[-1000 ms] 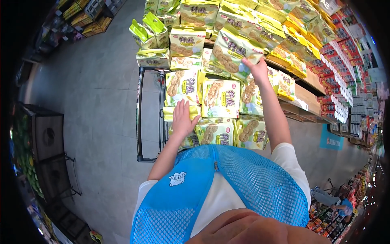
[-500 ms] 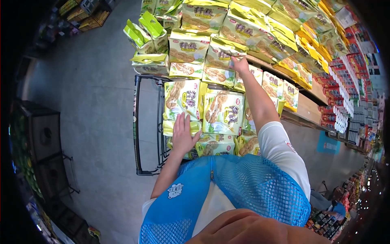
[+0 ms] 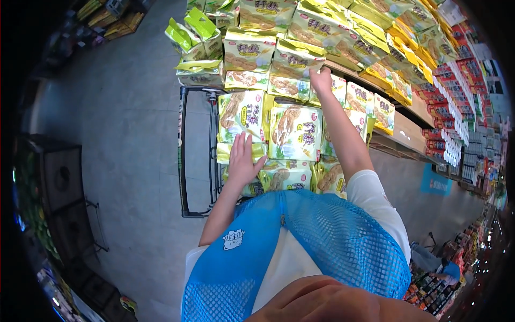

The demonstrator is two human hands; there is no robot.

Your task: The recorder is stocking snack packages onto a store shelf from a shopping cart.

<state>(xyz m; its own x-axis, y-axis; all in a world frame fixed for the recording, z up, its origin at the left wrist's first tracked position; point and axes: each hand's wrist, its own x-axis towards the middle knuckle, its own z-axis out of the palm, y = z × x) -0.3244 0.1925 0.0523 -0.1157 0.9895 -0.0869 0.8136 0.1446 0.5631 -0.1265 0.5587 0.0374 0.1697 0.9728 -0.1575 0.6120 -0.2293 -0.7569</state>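
My left hand (image 3: 245, 162) lies with fingers spread on a yellow-green snack package (image 3: 228, 152) in a black wire cart (image 3: 184, 155). Right beside it are two larger pale green packages, one on the left (image 3: 236, 115) and one on the right (image 3: 292, 131), showing pictures of brown baked snacks. With its arm stretched forward, my right hand (image 3: 322, 81) is at the lower right corner of a standing green snack bag (image 3: 296, 58) on the display. Its fingers look slightly bent and apart, and I see nothing held in them.
Rows of green and yellow snack bags (image 3: 322, 24) fill the display ahead, above a wooden shelf edge (image 3: 405, 134). Red and white packages (image 3: 448, 118) line the right. Dark crates (image 3: 59, 177) stand on the left across the grey floor (image 3: 134, 134). Another person (image 3: 429, 260) is at lower right.
The view has shifted, so the display and cart sit higher in the picture. My right hand has drawn back slightly from the front of the bag to its lower corner. My left hand stays put.
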